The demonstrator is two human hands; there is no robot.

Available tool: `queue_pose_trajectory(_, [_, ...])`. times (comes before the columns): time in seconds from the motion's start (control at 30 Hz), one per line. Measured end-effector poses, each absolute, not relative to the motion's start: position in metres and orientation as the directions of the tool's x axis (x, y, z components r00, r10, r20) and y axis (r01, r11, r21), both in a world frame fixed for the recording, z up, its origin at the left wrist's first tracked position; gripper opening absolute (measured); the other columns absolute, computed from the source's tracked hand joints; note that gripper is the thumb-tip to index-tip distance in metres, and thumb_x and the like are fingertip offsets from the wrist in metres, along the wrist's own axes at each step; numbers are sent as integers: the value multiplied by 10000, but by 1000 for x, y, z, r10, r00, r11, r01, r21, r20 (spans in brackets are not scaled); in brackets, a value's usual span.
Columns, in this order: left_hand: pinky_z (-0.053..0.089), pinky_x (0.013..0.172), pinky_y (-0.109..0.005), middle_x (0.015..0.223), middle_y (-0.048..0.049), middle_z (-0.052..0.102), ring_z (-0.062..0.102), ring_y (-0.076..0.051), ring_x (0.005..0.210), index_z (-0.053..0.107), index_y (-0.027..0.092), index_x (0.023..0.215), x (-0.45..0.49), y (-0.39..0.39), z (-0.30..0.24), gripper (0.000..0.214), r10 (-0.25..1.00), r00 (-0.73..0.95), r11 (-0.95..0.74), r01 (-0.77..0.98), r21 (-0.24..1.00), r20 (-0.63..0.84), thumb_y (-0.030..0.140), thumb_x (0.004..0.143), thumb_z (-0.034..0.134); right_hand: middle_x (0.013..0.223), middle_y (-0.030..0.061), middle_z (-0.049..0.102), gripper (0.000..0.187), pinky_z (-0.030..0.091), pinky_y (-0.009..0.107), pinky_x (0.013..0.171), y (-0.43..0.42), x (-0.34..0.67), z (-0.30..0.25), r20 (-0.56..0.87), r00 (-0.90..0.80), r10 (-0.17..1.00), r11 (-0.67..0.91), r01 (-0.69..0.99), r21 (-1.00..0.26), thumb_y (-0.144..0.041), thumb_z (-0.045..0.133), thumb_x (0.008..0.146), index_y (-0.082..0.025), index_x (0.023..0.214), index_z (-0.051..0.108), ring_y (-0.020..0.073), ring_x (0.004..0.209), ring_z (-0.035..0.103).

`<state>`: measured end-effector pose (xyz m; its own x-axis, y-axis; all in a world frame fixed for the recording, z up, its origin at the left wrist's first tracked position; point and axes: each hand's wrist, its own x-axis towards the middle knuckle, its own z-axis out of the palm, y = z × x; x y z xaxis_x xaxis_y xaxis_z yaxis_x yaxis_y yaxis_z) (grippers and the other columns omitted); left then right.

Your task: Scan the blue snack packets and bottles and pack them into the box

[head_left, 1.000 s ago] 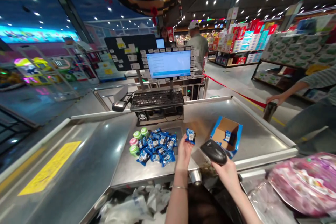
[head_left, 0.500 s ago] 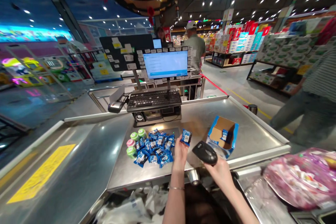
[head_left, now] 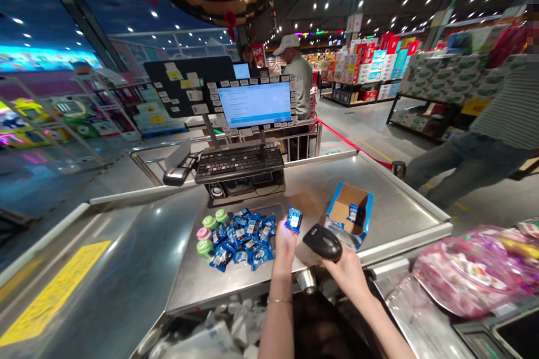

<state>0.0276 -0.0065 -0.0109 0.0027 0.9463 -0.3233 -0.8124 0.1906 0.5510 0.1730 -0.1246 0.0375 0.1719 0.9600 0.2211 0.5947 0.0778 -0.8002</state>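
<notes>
My left hand (head_left: pixel 286 241) is closed on a small blue snack packet (head_left: pixel 293 219), its white label lit brightly and turned up. In my right hand (head_left: pixel 346 266) is a black barcode scanner (head_left: pixel 323 242), its head pointing left toward that packet. A pile of similar blue packets (head_left: pixel 248 235) lies on the metal counter left of my left hand. Several small round tubs with green or pink lids (head_left: pixel 205 248) stand along the pile's left side. Beyond the scanner, an open blue cardboard box (head_left: pixel 366 214) has a blue packet (head_left: pixel 352 212) inside it.
A monitor (head_left: pixel 255 104) and keyboard (head_left: pixel 240 162) stand behind the pile, with a card reader (head_left: pixel 179 173) to their left. Pink plastic-wrapped goods (head_left: pixel 463 275) lie at right. A person in a cap (head_left: pixel 298 84) stands beyond the counter; another in a striped top (head_left: pixel 501 106) is at right.
A bright light now falls on the held packet's label. The whole view has shifted slightly, and the person in the striped top has moved left. Both hands keep their holds.
</notes>
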Motion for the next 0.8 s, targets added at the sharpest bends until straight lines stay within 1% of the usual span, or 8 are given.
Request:
queue_pose_trajectory(0.17, [448, 592, -224, 770, -25, 656, 594, -117, 652, 628, 145, 894, 26, -11, -14, 218, 950, -14, 172, -807, 564, -311, 293, 738, 667, 788, 75, 734, 254, 530, 336, 669, -124, 173, 34, 209, 179, 961, 74, 562, -824, -315, 549, 754, -164, 920, 669, 269, 762, 703])
queue_pose_trajectory(0.27, [465, 645, -245, 905, -63, 678, 617, -137, 736, 637, 148, 1024, 14, -12, -21, 355, 955, -88, 144, -698, 702, -284, 366, 746, 676, 792, 79, 737, 259, 532, 342, 679, -123, 174, 27, 187, 187, 964, 61, 531, -845, -352, 559, 757, -163, 902, 663, 274, 785, 703])
queue_pose_trajectory(0.33, [478, 722, -279, 1020, -87, 672, 626, -168, 836, 623, 163, 1110, -4, -10, -27, 422, 940, -249, 85, -494, 865, -234, 373, 748, 669, 797, 84, 739, 272, 534, 349, 686, -123, 176, 21, 172, 206, 963, 43, 513, -857, -373, 569, 750, -160, 891, 663, 279, 789, 702])
queue_pose_trajectory(0.43, [449, 890, -345, 1119, -108, 645, 593, -223, 1013, 629, 164, 1108, -45, -5, -29, 389, 817, -576, -1, 41, 999, 24, 318, 751, 645, 804, 89, 741, 295, 535, 357, 698, -122, 181, 17, 169, 238, 956, 29, 498, -867, -395, 581, 740, -160, 896, 668, 285, 799, 700])
queue_pose_trajectory(0.5, [408, 961, -385, 1146, -115, 629, 554, -252, 1088, 621, 167, 1134, -75, -2, -28, 381, 710, -659, 44, 394, 918, 249, 319, 785, 604, 807, 91, 741, 309, 535, 364, 714, -121, 183, 17, 177, 256, 950, 30, 493, -870, -411, 587, 735, -163, 897, 674, 291, 813, 697])
queue_pose_trajectory(0.57, [393, 969, -426, 1170, -123, 614, 529, -283, 1118, 602, 178, 1179, -100, -1, -25, 389, 659, -661, 183, 603, 777, 358, 333, 825, 561, 815, 95, 741, 325, 533, 375, 739, -121, 184, 19, 182, 275, 944, 28, 482, -876, -426, 594, 727, -164, 898, 681, 296, 832, 692])
queue_pose_trajectory(0.7, [398, 926, -494, 1184, -154, 601, 510, -345, 1120, 617, 174, 1174, -123, 0, -22, 379, 754, -596, 379, 738, 558, 276, 314, 825, 570, 829, 100, 741, 337, 526, 388, 784, -119, 185, 21, 171, 300, 939, 20, 446, -895, -427, 602, 716, -158, 898, 690, 296, 860, 685])
queue_pose_trajectory(0.8, [328, 1011, -519, 1256, -149, 565, 446, -346, 1217, 635, 187, 1145, -111, 0, -19, 351, 768, -550, 297, 760, 578, 328, 285, 811, 592, 820, 89, 742, 328, 524, 383, 789, -117, 188, 19, 161, 320, 934, 17, 410, -912, -416, 609, 711, -161, 899, 695, 286, 863, 683])
